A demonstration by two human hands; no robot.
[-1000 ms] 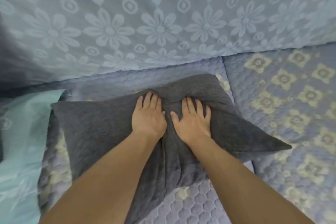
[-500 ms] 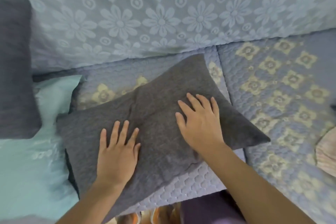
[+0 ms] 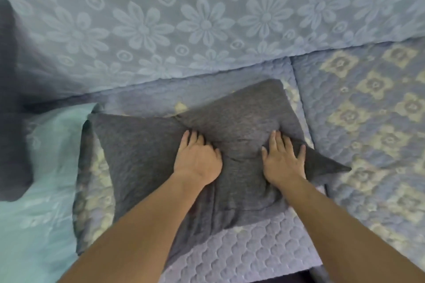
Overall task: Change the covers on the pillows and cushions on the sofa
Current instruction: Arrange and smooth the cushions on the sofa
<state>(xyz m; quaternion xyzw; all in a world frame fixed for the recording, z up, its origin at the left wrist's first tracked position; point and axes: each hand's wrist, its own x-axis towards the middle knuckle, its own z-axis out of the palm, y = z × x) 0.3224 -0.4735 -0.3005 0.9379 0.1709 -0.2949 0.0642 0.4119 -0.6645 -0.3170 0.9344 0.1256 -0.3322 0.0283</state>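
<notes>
Two bare hands press down on a dark grey pillow (image 3: 142,158) lying flat on a sofa seat, seen from above. The left hand (image 3: 197,158) rests palm down near the pillow's middle, its fingers pushed into the fabric so that their tips sink into a crease. The right hand (image 3: 282,158) lies palm down to the right of it, fingers straight and slightly spread, thumb out to the left. Neither hand grips anything; both lie flat on the cloth. The pillow's grey cover bunches in soft folds between and below the hands, and its right corner juts out in a point.

The pillow sits on a quilted lilac seat cover (image 3: 257,257) with pale yellow flower patches. Behind it, on the far side, the sofa back is draped in a light blue cloth (image 3: 207,25) with a raised daisy pattern. To the left lies a pale turquoise fabric (image 3: 39,213), and at the far left edge stands a second dark grey shape (image 3: 10,110), blurred, possibly another cushion.
</notes>
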